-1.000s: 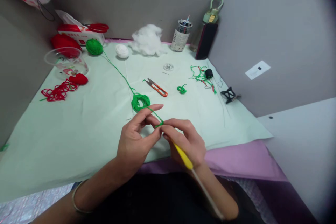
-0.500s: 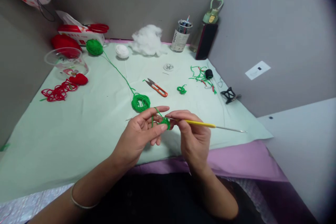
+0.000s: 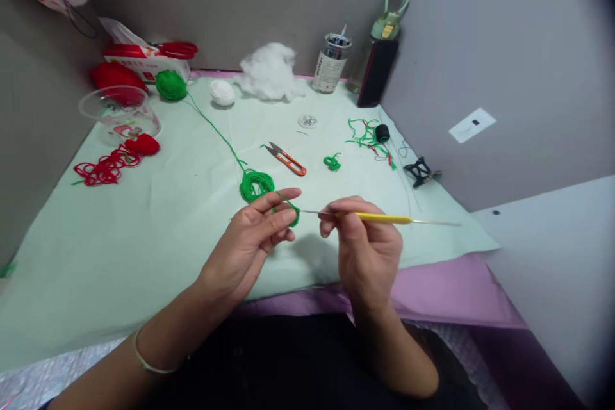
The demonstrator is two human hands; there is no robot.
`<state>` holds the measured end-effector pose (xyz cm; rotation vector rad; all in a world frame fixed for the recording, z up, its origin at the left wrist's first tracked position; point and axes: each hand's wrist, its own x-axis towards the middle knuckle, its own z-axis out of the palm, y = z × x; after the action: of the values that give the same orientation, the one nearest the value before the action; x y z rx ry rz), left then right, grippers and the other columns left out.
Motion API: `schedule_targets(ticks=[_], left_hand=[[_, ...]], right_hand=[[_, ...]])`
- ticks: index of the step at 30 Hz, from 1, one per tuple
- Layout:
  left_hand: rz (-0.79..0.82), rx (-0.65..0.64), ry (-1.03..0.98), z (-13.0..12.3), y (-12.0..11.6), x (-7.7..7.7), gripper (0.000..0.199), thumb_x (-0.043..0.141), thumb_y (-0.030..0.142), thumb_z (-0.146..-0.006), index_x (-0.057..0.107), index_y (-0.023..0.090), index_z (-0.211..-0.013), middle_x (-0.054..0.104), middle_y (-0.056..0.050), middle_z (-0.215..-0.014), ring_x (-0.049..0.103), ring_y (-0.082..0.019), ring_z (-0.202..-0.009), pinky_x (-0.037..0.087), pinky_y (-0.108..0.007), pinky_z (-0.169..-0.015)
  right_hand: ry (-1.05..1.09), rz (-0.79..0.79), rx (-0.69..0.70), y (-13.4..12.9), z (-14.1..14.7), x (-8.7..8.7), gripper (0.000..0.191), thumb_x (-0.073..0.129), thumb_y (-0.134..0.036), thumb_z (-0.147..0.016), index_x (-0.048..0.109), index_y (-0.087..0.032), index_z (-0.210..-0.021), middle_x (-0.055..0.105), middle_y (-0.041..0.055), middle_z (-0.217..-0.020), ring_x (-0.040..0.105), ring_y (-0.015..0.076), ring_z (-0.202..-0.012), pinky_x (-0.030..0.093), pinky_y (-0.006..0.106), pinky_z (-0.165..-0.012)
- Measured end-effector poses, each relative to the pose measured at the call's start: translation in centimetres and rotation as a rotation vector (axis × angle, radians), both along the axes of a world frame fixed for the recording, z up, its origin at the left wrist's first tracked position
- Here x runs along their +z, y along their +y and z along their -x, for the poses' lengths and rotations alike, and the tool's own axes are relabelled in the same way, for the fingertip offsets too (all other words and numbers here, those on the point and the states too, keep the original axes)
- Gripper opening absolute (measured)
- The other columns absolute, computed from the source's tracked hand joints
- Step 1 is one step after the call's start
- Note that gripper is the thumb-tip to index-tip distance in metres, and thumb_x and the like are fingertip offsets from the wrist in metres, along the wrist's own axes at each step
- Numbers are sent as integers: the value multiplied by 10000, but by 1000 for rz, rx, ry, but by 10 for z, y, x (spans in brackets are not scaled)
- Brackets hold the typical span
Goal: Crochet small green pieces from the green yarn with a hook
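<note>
Your left hand (image 3: pixel 247 237) pinches a small green piece (image 3: pixel 295 217); your right hand (image 3: pixel 369 243) holds the hook (image 3: pixel 387 218)

The green piece sits at your left fingertips, raised over the near part of the worktop (image 3: pixel 182 250). Your left grip is closed on it, thumb against fingers, and covers much of it, so only an edge shows. The forefinger reaches out above, with a green strand (image 3: pixel 280 195) passing by it down to the piece. Your right grip is closed around the front of the hook's yellow handle, the thin metal shaft pointing left to the piece. Whether its tip sits inside a loop is too small to tell.

Expect the piece to be very light, soft and floppy, giving under any pinch and easily pulled out of shape. Hold it flat near the edge being worked, firmly enough not to twist, leaving the loops free. The strand probably slides readily over skin, so a light tension on the forefinger should do. The hook looks stiff and light; the handle is the place to hold it, as the bare metal is thin and likely slick.

Just beyond your left hand lies a coil of green yarn (image 3: pixel 246 188), with orange snips (image 3: pixel 292 163) behind it to the right.
</note>
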<state>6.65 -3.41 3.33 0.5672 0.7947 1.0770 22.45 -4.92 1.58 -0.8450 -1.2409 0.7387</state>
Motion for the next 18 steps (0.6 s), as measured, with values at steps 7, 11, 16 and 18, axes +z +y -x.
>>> schedule_targets(ticks=[7, 11, 16, 18], left_hand=[[-143, -3, 129, -2, -7, -4, 373, 907, 238, -797, 827, 301, -1156, 694, 16, -905, 644, -119, -911, 514, -226, -894], [-190, 5, 164, 2, -6, -4, 355, 894, 229, -807, 831, 307, -1148, 648, 26, -872, 623, -113, -892, 509, -225, -884], [-193, -15, 198, 4, -5, -3, 316, 871, 216, -819, 840, 306, -1121, 657, 24, -869, 619, -106, -882, 503, -202, -844], [-205, -17, 214, 4, -5, -4, 303, 860, 217, -827, 840, 307, -1116, 662, 22, -872, 620, -108, -879, 506, -202, -835]], right_hand=[[42, 98, 131, 2, 2, -4, 168, 652, -239, -1029, 811, -277, -1066, 777, 13, -960, 685, 115, -742, 570, 275, -696], [168, 163, 205, 3, -1, -7, 151, 648, -277, -1035, 797, -265, -1059, 802, 18, -976, 703, 115, -748, 584, 274, -721], [251, 171, 256, 5, -2, -5, 169, 599, -317, -1062, 749, -246, -1032, 820, 25, -931, 698, 119, -694, 602, 276, -679], [224, 161, 247, 4, -2, -3, 171, 580, -314, -1071, 733, -245, -1039, 823, 26, -939, 709, 125, -701, 614, 288, -689]])
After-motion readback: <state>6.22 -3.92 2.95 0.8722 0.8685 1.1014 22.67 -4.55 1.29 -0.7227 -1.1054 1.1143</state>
